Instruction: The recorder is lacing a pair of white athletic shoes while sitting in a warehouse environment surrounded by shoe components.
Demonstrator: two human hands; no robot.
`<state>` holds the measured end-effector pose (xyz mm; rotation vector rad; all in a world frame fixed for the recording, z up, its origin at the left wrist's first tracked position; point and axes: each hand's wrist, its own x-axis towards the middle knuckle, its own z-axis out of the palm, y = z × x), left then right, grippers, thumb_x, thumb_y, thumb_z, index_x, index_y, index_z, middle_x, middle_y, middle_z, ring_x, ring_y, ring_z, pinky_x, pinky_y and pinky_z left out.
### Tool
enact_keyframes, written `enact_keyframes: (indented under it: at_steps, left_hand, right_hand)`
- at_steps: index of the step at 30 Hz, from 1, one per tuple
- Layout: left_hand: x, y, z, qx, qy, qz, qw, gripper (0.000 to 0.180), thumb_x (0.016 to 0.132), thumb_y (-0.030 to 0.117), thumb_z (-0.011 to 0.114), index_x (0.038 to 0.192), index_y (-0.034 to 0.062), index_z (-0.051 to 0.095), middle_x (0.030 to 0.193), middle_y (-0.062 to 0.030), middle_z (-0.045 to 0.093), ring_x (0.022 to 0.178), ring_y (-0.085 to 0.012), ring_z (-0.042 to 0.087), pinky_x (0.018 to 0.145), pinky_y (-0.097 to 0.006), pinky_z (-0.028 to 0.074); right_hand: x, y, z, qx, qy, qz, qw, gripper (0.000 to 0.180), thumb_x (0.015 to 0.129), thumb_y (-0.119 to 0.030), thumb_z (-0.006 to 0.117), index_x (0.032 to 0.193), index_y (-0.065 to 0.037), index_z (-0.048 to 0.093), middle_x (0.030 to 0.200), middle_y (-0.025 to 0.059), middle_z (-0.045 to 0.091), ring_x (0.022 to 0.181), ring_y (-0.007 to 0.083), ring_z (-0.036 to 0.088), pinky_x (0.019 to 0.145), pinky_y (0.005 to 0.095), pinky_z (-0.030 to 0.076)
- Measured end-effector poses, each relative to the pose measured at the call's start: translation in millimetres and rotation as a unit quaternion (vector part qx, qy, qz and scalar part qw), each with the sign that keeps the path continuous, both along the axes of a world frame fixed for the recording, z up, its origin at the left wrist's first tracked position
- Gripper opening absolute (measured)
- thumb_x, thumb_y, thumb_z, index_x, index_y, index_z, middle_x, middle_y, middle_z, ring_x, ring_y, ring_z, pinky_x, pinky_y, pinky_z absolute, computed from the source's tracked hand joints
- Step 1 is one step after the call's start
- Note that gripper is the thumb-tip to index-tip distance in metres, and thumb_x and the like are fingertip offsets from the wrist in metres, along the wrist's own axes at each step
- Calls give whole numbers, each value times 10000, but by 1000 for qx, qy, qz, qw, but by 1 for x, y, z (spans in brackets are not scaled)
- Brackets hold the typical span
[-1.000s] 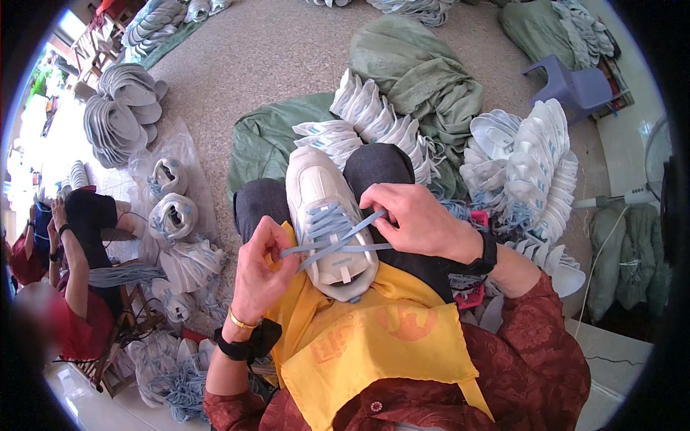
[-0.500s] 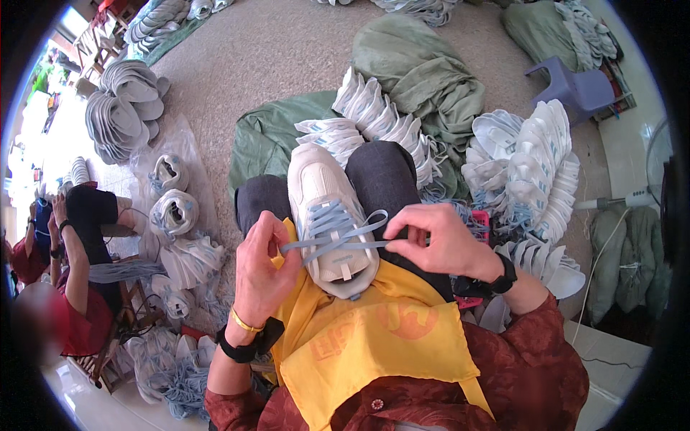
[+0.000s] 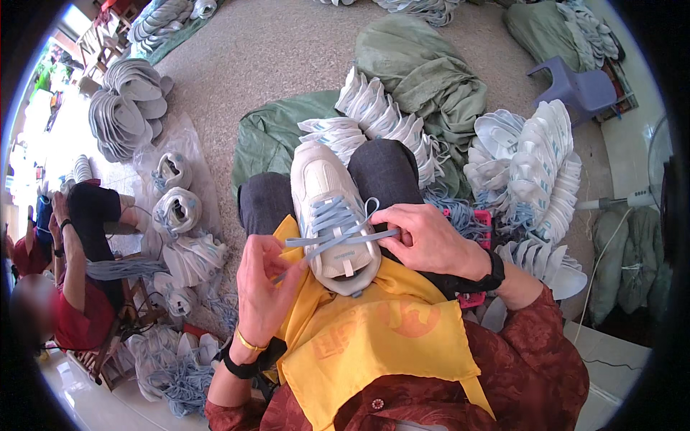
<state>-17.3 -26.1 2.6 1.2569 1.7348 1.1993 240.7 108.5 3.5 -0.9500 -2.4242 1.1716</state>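
A white sneaker upper (image 3: 323,176) rests between my knees, its toe pointing away from me. Blue-grey shoelace (image 3: 333,213) criss-crosses its front, with two loose lengths crossed over the tongue and a small loop standing up at the right. My left hand (image 3: 264,287), left of the collar, pinches one strand between thumb and fingertips. On the other side, my right hand (image 3: 431,241) grips the strand that runs flat across the tongue; the far tip of that strand sticks out free above my left fingers. A yellow cloth apron (image 3: 374,345) covers my lap.
Stacked white uppers (image 3: 532,169) rise at the right, beside a pink basket (image 3: 480,233) with laces. Green sacks (image 3: 424,65) and more uppers lie ahead. At the left are grey insoles (image 3: 118,118) and a seated co-worker (image 3: 83,309). A purple stool (image 3: 575,86) stands far right.
My left hand has dropped a little, and a strand's tip now sticks out free above it. My right hand has shifted slightly left, closer to the shoe, still gripping lace.
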Motion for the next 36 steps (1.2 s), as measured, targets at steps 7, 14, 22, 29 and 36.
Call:
enact_keyframes:
  at_steps: [7,14,22,29,36]
  left_hand:
    - [-5,-11,19,-18,146,-108,983,183,881,-18,748,921,24,574,770,-106,556,622,-244,623,555,-343,476]
    - [-16,-15,21,11,238,-157,958,137,881,-30,728,893,6,596,770,-110,542,609,-259,597,556,-354,472]
    - [-25,-23,22,21,293,-150,944,140,866,13,715,882,36,578,790,-130,546,738,-345,606,643,-439,491]
    - [-43,-35,26,4,312,-129,941,133,857,-4,709,872,30,581,770,-139,565,728,-348,603,645,-429,484]
    - [-48,-47,29,-26,292,-112,950,119,861,-24,690,873,23,581,775,-143,579,725,-356,610,657,-428,487]
  right_hand:
    - [1,-2,-7,58,-5,-6,998,305,845,-55,720,1148,-26,692,979,168,733,791,349,717,702,434,581]
    - [9,-1,-2,73,8,-11,997,212,869,-67,725,1081,-49,726,940,131,716,797,348,704,690,431,571]
    - [30,-2,-5,139,8,-39,990,125,934,-70,711,1055,-52,741,905,126,687,784,351,691,666,423,550]
    - [56,2,8,139,-28,-55,988,134,947,-42,694,1077,-32,729,896,145,688,772,364,689,660,425,546]
    - [69,0,6,135,-46,-57,988,136,949,-45,693,1081,-27,726,886,151,689,777,374,689,666,430,548]
